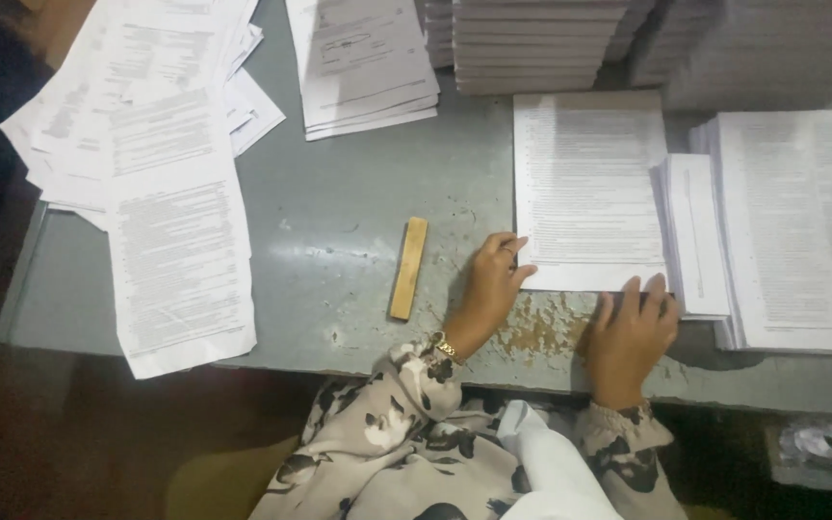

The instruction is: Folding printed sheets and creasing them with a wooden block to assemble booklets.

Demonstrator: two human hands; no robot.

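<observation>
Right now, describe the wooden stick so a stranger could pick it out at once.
Start at the grey metal table, ringed with stacks of printed paper. On its bare middle, just beside the left hand, lies the wooden stick. It is the only yellowish, narrow, unprinted thing there, lying alone and touching no paper.

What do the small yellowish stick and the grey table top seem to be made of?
Stick: probably wood, unpainted and matt; it is a flat tan strip with darker, worn patches. It lies apart from the left hand.

Table: probably painted metal, with a dull sheen; the grey coat has flaked to rust-brown patches near the front edge, between the left hand and the right hand.
</observation>
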